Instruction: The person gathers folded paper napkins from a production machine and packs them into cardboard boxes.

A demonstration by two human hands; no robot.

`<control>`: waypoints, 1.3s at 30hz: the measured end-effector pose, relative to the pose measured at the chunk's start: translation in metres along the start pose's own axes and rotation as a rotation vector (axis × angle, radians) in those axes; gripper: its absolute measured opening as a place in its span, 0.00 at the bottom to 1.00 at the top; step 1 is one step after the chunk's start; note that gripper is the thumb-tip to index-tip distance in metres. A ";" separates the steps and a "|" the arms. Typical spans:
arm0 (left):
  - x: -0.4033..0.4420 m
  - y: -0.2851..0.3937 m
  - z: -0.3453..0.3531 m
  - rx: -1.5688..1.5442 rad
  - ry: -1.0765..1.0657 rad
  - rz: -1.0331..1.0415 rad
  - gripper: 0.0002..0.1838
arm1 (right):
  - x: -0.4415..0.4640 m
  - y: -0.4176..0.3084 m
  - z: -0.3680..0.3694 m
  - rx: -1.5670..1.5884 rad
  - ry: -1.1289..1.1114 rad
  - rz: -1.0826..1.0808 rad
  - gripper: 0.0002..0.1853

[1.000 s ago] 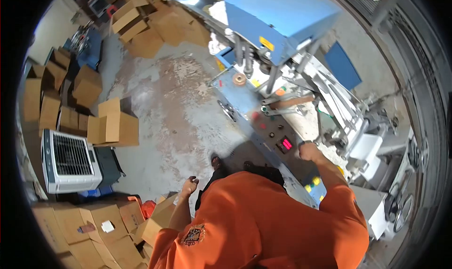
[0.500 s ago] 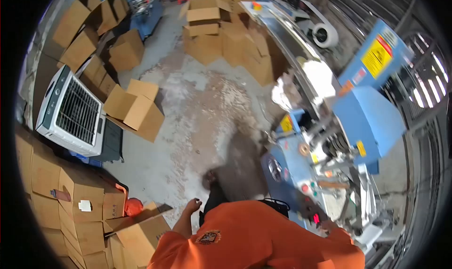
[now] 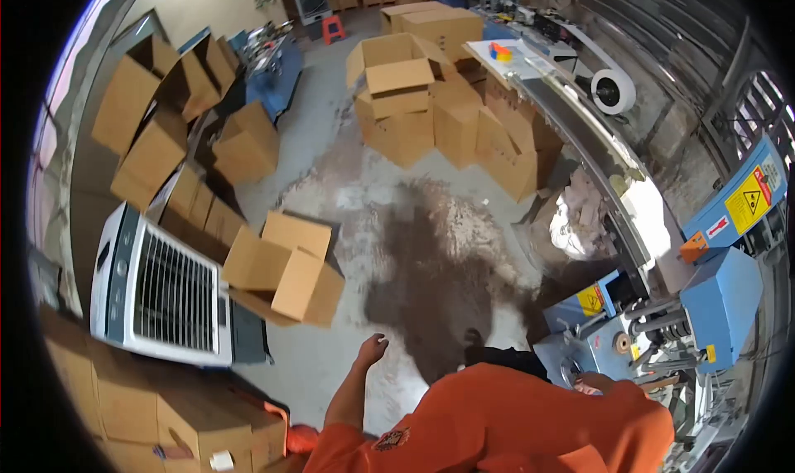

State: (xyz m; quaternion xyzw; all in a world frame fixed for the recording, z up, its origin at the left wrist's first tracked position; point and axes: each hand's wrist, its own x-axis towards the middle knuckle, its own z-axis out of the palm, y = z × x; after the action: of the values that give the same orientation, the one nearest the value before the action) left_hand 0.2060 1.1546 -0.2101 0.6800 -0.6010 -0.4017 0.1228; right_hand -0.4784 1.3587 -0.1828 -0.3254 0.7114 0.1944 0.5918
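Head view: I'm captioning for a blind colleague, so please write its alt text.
An orange-shirted person stands beside a blue machine, left hand out over the worn floor, right hand near the machine, partly hidden. A white air cooler and open cardboard boxes stand to the left, with more boxes ahead.

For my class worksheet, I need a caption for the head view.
A person in orange, right hand by a blue machine, left hand above the floor, cardboard boxes ahead.

The grey floor (image 3: pixel 302 369), scuffed through to brown patches, carries an open-flapped carton (image 3: pixel 286 266) near the air cooler (image 3: pixel 178 287), a cluster of cardboard boxes (image 3: pixel 455 117) farther off and a red stool (image 3: pixel 333 31) beyond; a dark shadow crosses its middle.
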 end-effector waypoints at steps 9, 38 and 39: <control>0.189 0.050 -0.179 0.191 0.019 0.143 0.22 | 0.179 -0.360 -0.140 -0.454 0.332 -0.564 0.18; 0.784 -0.168 -0.668 -0.257 0.460 -0.320 0.20 | 0.180 -1.368 -0.397 -0.722 0.320 -0.924 0.22; 0.812 -0.163 -0.684 -0.174 0.489 -0.279 0.20 | 0.187 -1.401 -0.403 -0.732 0.279 -0.939 0.23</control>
State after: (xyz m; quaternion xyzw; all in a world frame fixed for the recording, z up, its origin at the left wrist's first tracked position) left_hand 0.7612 0.2356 -0.1977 0.8196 -0.4178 -0.2887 0.2654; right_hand 0.1880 0.0502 -0.1213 -0.8088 0.4497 0.1002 0.3655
